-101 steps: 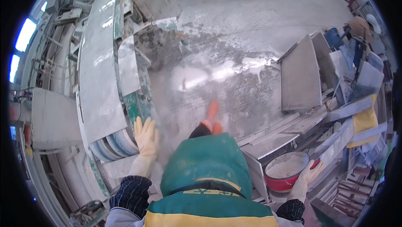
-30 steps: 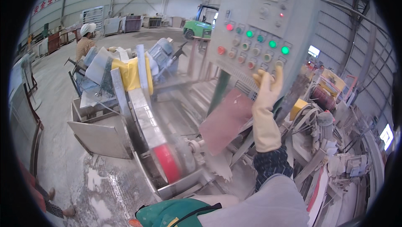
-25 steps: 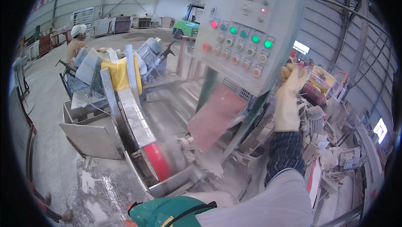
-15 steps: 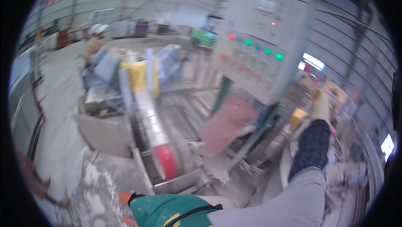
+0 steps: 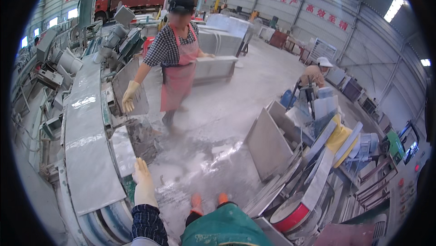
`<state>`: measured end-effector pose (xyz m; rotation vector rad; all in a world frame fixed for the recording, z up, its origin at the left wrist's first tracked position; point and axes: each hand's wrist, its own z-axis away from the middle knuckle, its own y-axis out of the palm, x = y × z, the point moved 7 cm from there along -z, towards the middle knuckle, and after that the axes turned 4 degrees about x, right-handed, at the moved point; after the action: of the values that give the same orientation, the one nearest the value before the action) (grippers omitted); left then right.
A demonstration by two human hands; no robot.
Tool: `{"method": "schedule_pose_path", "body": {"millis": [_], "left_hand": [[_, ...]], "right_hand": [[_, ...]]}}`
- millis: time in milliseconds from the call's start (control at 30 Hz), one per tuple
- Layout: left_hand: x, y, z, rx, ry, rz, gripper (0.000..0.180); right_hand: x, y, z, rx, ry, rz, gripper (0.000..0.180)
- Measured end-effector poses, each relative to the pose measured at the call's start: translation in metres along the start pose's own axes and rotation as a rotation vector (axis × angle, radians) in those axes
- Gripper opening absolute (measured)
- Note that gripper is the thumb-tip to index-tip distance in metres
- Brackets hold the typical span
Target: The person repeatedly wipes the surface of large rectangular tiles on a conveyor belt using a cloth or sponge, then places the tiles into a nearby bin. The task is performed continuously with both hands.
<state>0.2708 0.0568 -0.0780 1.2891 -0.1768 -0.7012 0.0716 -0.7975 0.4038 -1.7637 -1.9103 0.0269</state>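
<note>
My left hand (image 5: 144,183), in a cream glove, reaches forward with its fingers stretched out. Its fingers lie at the right edge of a narrow pale stone piece (image 5: 122,150); I cannot tell whether they press on it. That piece sits beside a long, wet grey slab (image 5: 84,132), which lies along the machine bed to my left. Under the slab's near end is a blue-and-white roller (image 5: 111,222). My right hand is out of the picture.
A co-worker in a pink apron (image 5: 179,85) stands ahead, one gloved hand (image 5: 131,96) lowered near the slab. A belt machine with a red-rimmed drum (image 5: 290,216) and a leaning stone panel (image 5: 269,148) are on my right. The floor (image 5: 204,164) is wet. Another person (image 5: 313,76) crouches farther back.
My view has swung left, away from the control cabinet. The sleeved arm stretched out to the right has gone from view. My gloved left hand and the co-worker now show.
</note>
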Motion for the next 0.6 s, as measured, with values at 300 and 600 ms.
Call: {"method": "schedule_pose_path", "body": {"millis": [300,600], "left_hand": [[0.028,0.064,0.019,0.008,-0.053,-0.193,0.028],[0.043,0.158,-0.041,0.118,-0.176,-0.340,0.028]], "right_hand": [[0.032,0.357,0.112,0.733,0.221,-0.489,0.043],[-0.087,0.386,0.182,0.698,0.108,0.067,0.054]]}}
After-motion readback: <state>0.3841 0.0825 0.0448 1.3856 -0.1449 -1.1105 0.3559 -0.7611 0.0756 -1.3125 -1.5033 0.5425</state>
